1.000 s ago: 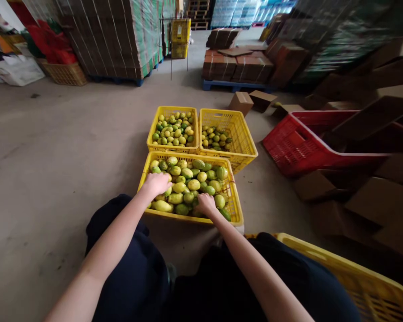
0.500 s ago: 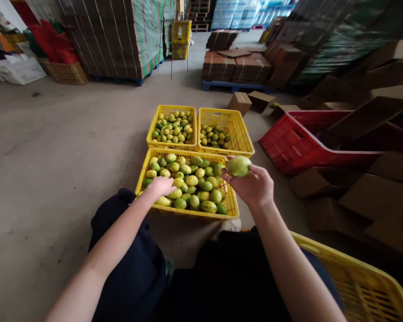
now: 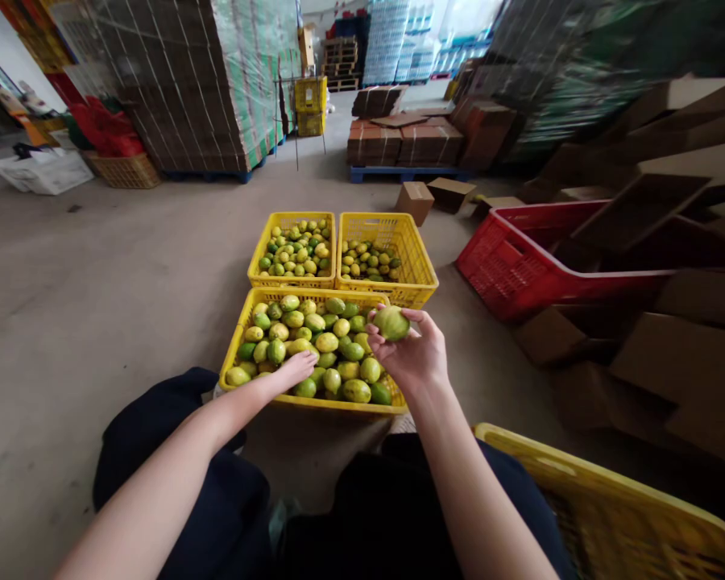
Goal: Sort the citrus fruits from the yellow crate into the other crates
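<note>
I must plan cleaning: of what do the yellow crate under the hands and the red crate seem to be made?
Yellow crate: likely plastic, smooth with low sheen; its rim is evenly coloured and looks moulded. Red crate: probably plastic too, somewhat glossy; slots show in its wall.

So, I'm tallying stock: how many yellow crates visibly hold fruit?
3: the near crate, and beyond it the left crate and right crate. The bottom-right crate and distant crates may hide more.

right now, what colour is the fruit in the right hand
The fruit in the right hand is dull yellowish green, seen best in the head view.
</note>
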A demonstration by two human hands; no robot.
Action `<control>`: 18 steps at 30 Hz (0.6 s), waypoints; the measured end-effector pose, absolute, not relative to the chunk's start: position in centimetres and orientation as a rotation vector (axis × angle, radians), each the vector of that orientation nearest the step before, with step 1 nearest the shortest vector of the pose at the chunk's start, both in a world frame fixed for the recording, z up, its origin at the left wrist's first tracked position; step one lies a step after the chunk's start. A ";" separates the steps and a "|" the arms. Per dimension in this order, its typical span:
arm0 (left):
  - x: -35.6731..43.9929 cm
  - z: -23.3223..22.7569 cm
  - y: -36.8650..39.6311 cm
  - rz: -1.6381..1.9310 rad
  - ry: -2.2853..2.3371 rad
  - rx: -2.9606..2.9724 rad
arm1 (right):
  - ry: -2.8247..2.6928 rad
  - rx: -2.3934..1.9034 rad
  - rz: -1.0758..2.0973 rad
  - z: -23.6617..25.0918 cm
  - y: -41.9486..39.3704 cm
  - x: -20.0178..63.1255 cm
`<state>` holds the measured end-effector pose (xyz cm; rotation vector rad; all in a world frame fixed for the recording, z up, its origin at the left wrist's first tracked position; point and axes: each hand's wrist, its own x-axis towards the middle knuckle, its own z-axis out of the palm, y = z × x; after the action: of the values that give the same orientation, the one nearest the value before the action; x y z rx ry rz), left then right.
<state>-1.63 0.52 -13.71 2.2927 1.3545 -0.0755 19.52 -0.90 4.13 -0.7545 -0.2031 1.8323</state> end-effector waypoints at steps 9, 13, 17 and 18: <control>-3.7 -13.4 0.0 -0.230 1.407 2.420 | -0.100 -0.850 1.819 3.8 -0.9 19.6; -5.1 -10.7 0.0 -0.222 1.502 2.445 | -0.122 -0.867 1.837 3.9 -1.0 19.2; -5.5 -6.2 0.9 0.187 1.775 2.124 | -0.159 -0.922 1.877 3.6 -0.8 18.5; -5.5 -5.0 1.1 0.369 1.813 1.915 | -0.184 -0.942 1.887 3.5 -0.7 18.3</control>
<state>-5.48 1.09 -4.98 1.9149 1.8128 0.3687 18.29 -0.73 3.51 -0.9424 -0.1838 1.8868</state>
